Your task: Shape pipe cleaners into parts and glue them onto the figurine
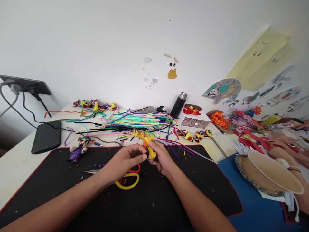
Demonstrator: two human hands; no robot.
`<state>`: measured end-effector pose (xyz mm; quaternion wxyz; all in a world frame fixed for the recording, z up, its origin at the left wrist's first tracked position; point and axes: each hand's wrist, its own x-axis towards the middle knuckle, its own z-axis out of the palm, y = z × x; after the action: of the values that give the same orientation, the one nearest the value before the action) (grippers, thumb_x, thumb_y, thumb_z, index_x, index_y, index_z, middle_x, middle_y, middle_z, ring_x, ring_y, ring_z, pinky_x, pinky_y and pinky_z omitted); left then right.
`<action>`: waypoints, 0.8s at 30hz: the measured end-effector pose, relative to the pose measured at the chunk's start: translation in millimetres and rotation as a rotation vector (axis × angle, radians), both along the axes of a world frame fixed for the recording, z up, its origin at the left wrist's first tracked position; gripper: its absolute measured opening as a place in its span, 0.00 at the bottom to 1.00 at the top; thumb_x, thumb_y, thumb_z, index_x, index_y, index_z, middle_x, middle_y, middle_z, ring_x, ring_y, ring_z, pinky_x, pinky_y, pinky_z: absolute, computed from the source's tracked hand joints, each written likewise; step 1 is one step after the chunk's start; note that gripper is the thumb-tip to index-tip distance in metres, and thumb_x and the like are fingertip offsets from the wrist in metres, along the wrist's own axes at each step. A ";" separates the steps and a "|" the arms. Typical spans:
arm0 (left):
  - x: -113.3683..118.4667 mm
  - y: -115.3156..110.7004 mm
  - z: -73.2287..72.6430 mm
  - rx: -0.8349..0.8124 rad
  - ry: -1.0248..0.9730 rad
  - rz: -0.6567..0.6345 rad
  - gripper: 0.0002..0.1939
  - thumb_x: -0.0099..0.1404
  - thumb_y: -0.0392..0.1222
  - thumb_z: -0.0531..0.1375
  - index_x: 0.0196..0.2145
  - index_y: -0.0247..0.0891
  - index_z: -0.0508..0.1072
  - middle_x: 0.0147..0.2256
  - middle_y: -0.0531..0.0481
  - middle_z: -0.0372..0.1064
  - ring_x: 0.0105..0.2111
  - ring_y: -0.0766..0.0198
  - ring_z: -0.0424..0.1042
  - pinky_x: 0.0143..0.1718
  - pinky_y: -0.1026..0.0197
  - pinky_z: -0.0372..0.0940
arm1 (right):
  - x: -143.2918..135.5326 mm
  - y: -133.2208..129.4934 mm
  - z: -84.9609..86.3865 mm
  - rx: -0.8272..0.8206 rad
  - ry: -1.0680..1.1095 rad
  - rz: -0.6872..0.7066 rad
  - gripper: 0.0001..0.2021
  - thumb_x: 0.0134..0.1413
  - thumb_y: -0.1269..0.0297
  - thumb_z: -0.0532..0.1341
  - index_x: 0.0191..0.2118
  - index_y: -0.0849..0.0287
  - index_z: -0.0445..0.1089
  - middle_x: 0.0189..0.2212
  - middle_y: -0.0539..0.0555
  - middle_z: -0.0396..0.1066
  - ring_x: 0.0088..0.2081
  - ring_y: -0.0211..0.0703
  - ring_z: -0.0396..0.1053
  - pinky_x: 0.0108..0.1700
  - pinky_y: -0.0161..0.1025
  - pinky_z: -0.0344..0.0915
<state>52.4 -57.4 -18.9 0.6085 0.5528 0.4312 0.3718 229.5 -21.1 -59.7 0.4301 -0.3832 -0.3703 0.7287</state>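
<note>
A yellow hot glue gun (151, 151) with an orange trigger is gripped in my right hand (162, 158) above the black mat (154, 206), its nozzle pointing to the upper left. My left hand (129, 158) is closed just left of the gun's handle, thumb and fingers pinched at a small dark piece that I cannot make out. Partly under my left wrist lie scissors (138, 180) with yellow and red handles. Beyond the gun spreads a pile of colourful pipe cleaners (135, 120). A purple pipe-cleaner doll (77, 152) rests at the mat's upper left edge.
A black phone (47, 137) lies at the left, near a wall socket (26, 85) with cables. Behind stand a black thermos (178, 105) and more small dolls (95, 104). At right are a beige bowl (272, 170) and another person's hands (280, 151).
</note>
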 end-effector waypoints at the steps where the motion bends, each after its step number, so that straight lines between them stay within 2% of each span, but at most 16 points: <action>1: -1.5 -0.8 1.5 -0.004 -0.003 -0.008 0.16 0.59 0.55 0.69 0.34 0.41 0.75 0.37 0.48 0.78 0.40 0.55 0.76 0.44 0.55 0.69 | -1.7 0.6 0.7 -0.022 0.042 0.044 0.21 0.51 0.47 0.72 0.36 0.58 0.67 0.22 0.44 0.65 0.17 0.29 0.57 0.15 0.26 0.46; 5: -4.3 -2.6 7.5 -0.069 -0.087 -0.017 0.17 0.57 0.55 0.71 0.34 0.41 0.75 0.38 0.48 0.78 0.41 0.54 0.77 0.47 0.54 0.69 | -10.4 4.3 1.9 -0.109 0.173 0.251 0.21 0.53 0.45 0.67 0.34 0.60 0.70 0.19 0.46 0.65 0.16 0.30 0.54 0.16 0.28 0.44; 8: -6.5 -3.9 10.9 -0.105 -0.116 0.011 0.18 0.57 0.56 0.71 0.34 0.41 0.75 0.38 0.48 0.78 0.41 0.54 0.77 0.47 0.53 0.70 | -17.1 8.5 2.6 -0.140 0.171 0.290 0.21 0.54 0.44 0.64 0.31 0.61 0.72 0.18 0.47 0.64 0.16 0.30 0.51 0.16 0.29 0.42; 10: -10.6 -4.9 12.9 -0.119 -0.097 0.011 0.18 0.57 0.56 0.71 0.34 0.41 0.75 0.37 0.48 0.78 0.40 0.53 0.77 0.47 0.53 0.71 | -20.1 11.4 4.7 -0.131 0.151 0.261 0.20 0.53 0.46 0.65 0.33 0.61 0.74 0.19 0.47 0.67 0.16 0.29 0.51 0.16 0.29 0.43; 13: -21.7 -3.9 17.2 -0.140 -0.073 0.018 0.18 0.56 0.57 0.72 0.35 0.43 0.77 0.40 0.46 0.79 0.41 0.52 0.77 0.47 0.50 0.73 | -21.6 16.7 11.6 -0.079 0.109 0.221 0.20 0.51 0.48 0.68 0.39 0.62 0.76 0.23 0.49 0.71 0.18 0.32 0.59 0.16 0.29 0.47; 16: -35.1 5.1 22.2 -0.080 -0.062 0.098 0.18 0.55 0.57 0.73 0.34 0.43 0.77 0.43 0.45 0.80 0.42 0.50 0.78 0.45 0.49 0.74 | -22.9 26.8 19.4 0.016 0.092 0.188 0.18 0.53 0.51 0.68 0.41 0.62 0.77 0.23 0.48 0.69 0.18 0.33 0.61 0.16 0.30 0.48; 18: -42.4 15.6 23.5 -0.021 -0.060 0.185 0.19 0.54 0.57 0.73 0.33 0.41 0.76 0.40 0.45 0.79 0.39 0.52 0.77 0.42 0.51 0.75 | -26.5 35.8 21.4 0.071 0.107 0.138 0.18 0.54 0.52 0.67 0.41 0.62 0.76 0.21 0.46 0.67 0.16 0.31 0.57 0.15 0.30 0.47; 21: -48.9 32.2 19.0 -0.012 -0.126 0.322 0.22 0.52 0.56 0.74 0.35 0.39 0.75 0.32 0.48 0.77 0.31 0.58 0.76 0.37 0.55 0.74 | -35.7 46.3 15.7 0.108 0.131 0.034 0.18 0.53 0.51 0.67 0.41 0.62 0.75 0.20 0.44 0.64 0.14 0.30 0.55 0.15 0.31 0.43; 24: -51.5 42.0 9.0 -0.060 -0.207 0.359 0.23 0.50 0.54 0.76 0.35 0.38 0.74 0.32 0.49 0.78 0.30 0.62 0.75 0.35 0.58 0.72 | -41.1 46.9 4.3 0.149 0.134 -0.033 0.17 0.54 0.51 0.66 0.40 0.62 0.74 0.19 0.44 0.64 0.13 0.30 0.54 0.15 0.31 0.42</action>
<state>0.9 -15.4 -9.9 0.5897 0.4073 0.4689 0.5163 188.4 25.8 -55.4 0.4931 -0.3065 -0.3876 0.7160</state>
